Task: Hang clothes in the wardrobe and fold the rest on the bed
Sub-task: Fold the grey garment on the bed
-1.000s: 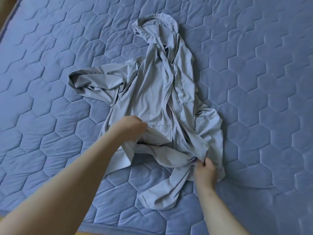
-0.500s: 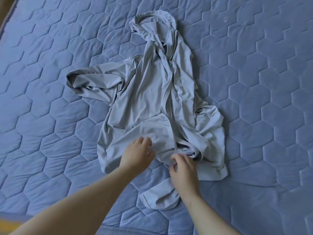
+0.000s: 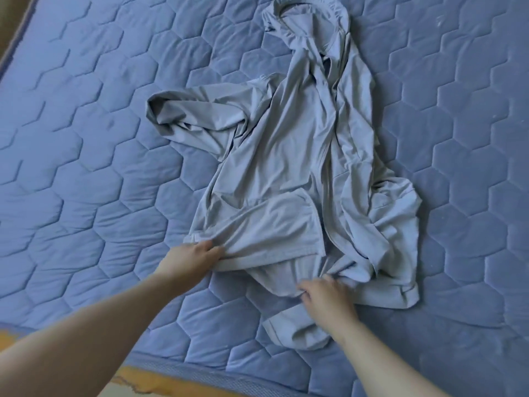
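Nearest, the right hand (image 3: 326, 296) has its fingers curled into bunched cloth at the lower edge of the grey hoodie (image 3: 286, 144). The left hand (image 3: 194, 255), close beside it half a second ago, has moved out to the hem's corner and pinches it, drawing that panel flatter. The hoodie lies on the bed (image 3: 86, 138), one sleeve (image 3: 183, 118) crumpled, hood (image 3: 309, 27) farthest. Judgement: spreading in progress; folding not yet begun.
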A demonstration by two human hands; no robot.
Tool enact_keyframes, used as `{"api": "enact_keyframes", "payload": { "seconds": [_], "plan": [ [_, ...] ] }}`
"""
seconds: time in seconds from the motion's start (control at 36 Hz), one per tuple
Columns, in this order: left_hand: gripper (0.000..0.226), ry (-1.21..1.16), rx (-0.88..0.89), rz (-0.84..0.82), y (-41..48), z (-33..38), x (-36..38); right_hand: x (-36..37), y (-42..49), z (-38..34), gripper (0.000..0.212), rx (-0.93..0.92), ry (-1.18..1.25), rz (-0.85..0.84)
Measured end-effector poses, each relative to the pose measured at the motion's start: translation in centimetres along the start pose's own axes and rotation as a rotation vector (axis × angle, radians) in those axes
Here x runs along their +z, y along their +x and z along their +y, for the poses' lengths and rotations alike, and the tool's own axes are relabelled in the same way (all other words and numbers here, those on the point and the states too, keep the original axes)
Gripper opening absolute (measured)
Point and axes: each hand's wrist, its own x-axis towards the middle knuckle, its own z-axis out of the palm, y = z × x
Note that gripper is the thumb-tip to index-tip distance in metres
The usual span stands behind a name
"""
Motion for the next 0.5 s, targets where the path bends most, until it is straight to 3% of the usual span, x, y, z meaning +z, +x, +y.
{"api": "enact_keyframes", "payload": {
  "seconds": [0.06, 0.08, 0.11, 0.17, 0.22, 0.25, 0.31, 0.36, 0.44, 0.5],
  "plan": [
    [0.059, 0.060, 0.070, -0.187, -1.8, -0.1, -0.1, 0.2, -1.1, -0.6, 0.022, 0.046, 0.128, -0.188],
    [0.050, 0.095, 0.070, -0.324, -2.7, -0.1, -0.5, 0.0, -1.4, -1.1, 0.022, 0.076, 0.194, -0.238],
    [0.038, 0.129, 0.018, -0.461, -3.4, 0.0, -0.9, -0.3, -1.6, -1.5, 0.021, 0.099, 0.229, -0.296],
    [0.037, 0.191, -0.078, -0.717, -4.6, 0.2, -1.3, -0.9, -1.8, -2.1, 0.020, 0.133, 0.292, -0.357],
    [0.046, 0.156, -0.166, -0.854, -4.6, 0.9, -2.3, -1.5, -2.0, -2.1, 0.016, 0.226, 0.393, -0.234],
    [0.047, 0.146, -0.189, -0.875, -4.2, 1.4, -3.1, -1.8, -2.1, -1.9, 0.013, 0.287, 0.414, -0.088],
    [0.042, 0.116, -0.199, -0.823, -2.6, 2.2, -4.0, -2.4, -2.2, -1.6, 0.015, 0.398, 0.325, 0.267],
    [0.034, 0.035, -0.199, -0.731, -0.7, 3.6, -4.8, -2.8, -1.9, -1.1, 0.031, 0.488, 0.217, 0.431],
    [0.023, -0.132, -0.220, -0.482, 2.3, 5.5, -5.7, -3.8, -1.5, -0.1, 0.051, 0.641, 0.167, 0.380],
    [0.024, -0.221, -0.235, -0.251, 4.3, 6.5, -5.6, -4.4, -1.2, 0.8, 0.049, 0.702, 0.144, 0.356]
  ]
}}
